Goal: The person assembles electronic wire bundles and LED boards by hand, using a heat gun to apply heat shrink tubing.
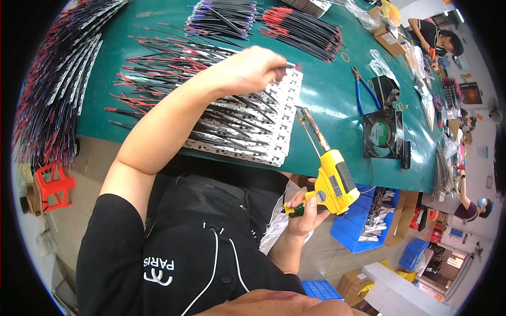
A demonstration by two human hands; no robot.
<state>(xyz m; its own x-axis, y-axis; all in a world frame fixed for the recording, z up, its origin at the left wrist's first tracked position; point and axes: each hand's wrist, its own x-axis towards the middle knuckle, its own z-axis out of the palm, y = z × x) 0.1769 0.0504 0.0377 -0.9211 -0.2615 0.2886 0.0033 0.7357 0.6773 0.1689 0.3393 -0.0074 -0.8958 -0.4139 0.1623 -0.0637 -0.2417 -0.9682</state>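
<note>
My left hand (255, 68) is over the far right part of a panel of white connector blocks (287, 118). Its fingers are pinched together and smeared by motion; what sits at their tips is too small to make out. Many black wires with red ends (158, 68) stick out of the panel toward the left, partly hidden by my left forearm. My right hand (305, 213) grips the handle of a yellow soldering gun (334, 181) at the table's near edge. The gun's long metal tip points up and away, close to the panel's right edge and apart from it.
Bundled wires (221, 18), red-tipped wires (300, 31) and a wired stack (63, 79) lie on the green table (327, 84). To the right are blue-handled pliers (363, 95) and a black fan (382, 134). A blue bin (342, 229) stands below. Two people work farther right.
</note>
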